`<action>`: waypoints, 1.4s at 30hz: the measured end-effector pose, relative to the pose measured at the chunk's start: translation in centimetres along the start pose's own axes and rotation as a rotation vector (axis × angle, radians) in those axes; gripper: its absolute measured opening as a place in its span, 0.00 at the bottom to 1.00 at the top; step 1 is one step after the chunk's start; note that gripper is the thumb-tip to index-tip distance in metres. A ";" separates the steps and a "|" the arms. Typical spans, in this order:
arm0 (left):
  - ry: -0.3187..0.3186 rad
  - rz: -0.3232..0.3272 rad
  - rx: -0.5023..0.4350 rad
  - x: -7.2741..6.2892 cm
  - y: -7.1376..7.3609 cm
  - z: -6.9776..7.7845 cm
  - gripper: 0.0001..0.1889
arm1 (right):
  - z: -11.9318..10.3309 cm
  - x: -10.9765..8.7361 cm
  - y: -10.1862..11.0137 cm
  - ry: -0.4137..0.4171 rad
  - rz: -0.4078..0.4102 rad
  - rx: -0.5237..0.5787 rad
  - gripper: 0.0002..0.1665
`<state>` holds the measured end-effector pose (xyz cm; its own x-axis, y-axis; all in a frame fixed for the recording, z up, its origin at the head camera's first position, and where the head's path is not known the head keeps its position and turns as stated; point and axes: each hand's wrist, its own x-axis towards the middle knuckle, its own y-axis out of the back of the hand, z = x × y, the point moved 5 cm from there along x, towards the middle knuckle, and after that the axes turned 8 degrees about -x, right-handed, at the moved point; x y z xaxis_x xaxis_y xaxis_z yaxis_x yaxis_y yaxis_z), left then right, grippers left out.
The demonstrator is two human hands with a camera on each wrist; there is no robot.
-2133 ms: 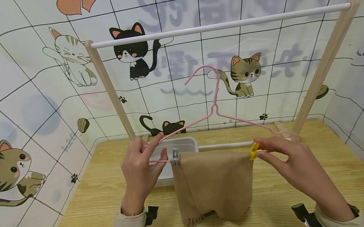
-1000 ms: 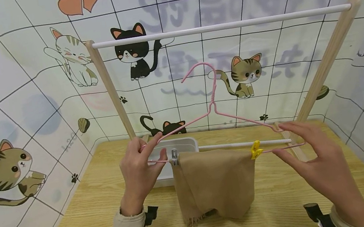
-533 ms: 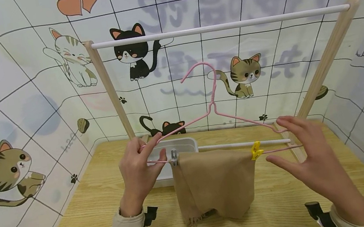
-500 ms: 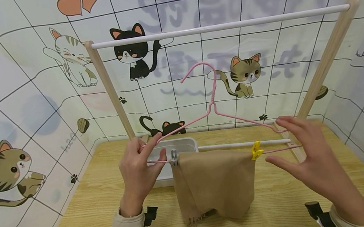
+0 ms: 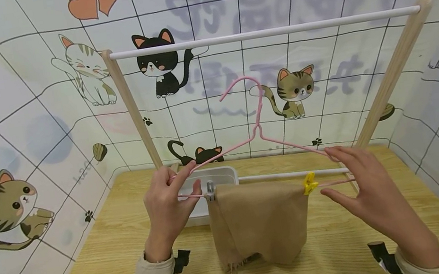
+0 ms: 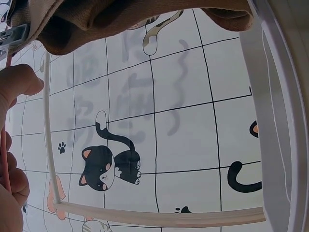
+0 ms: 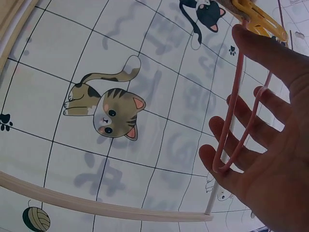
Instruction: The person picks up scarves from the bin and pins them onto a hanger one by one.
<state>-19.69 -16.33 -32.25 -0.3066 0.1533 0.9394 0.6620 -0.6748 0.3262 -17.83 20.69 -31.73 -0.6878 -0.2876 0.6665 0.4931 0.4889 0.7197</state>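
A pink clothes hanger [image 5: 259, 116] stands upright with its hook at the top. From its lower bar hangs a folded brown cloth with a fringe, probably a scarf [image 5: 264, 226], held by a grey clip [image 5: 211, 191] at the left and a yellow clip [image 5: 310, 183] at the right. My left hand [image 5: 170, 204] grips the hanger's left end, fingers curled behind the wire. Around the right end is my right hand [image 5: 372, 194], its thumb by the lower bar beside the yellow clip. In the right wrist view, the hanger's looped end [image 7: 227, 145] lies across the fingers.
A wooden rack with a white top rod [image 5: 263, 33] spans the back above the hanger. Behind the cloth sits a white tray [image 5: 224, 169] on the wooden table [image 5: 107, 270]. A lower white rod [image 5: 273, 175] runs near the tabletop. Cat-print sheeting [image 5: 217, 13] encloses the space.
My right hand has let go of the yellow clip, moved right to the hanger's end, then drawn slightly inward around it. The hook has tipped slightly right. My left hand has stayed put.
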 end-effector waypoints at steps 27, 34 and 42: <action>-0.015 -0.038 0.037 -0.2 -0.2 -0.1 0.20 | 0.6 -0.3 -0.6 0.065 0.103 -0.246 0.50; -0.008 -0.051 0.035 0.0 -0.1 0.1 0.22 | 0.8 -0.6 -0.1 0.082 0.159 -0.245 0.50; -0.027 -0.066 0.015 0.2 0.1 0.5 0.21 | 0.9 -0.9 0.6 0.088 0.182 -0.250 0.50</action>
<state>-19.37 -15.96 -31.96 -0.3320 0.2166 0.9181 0.6513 -0.6514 0.3892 -17.44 21.97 -32.08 -0.5331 -0.2890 0.7952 0.7268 0.3247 0.6053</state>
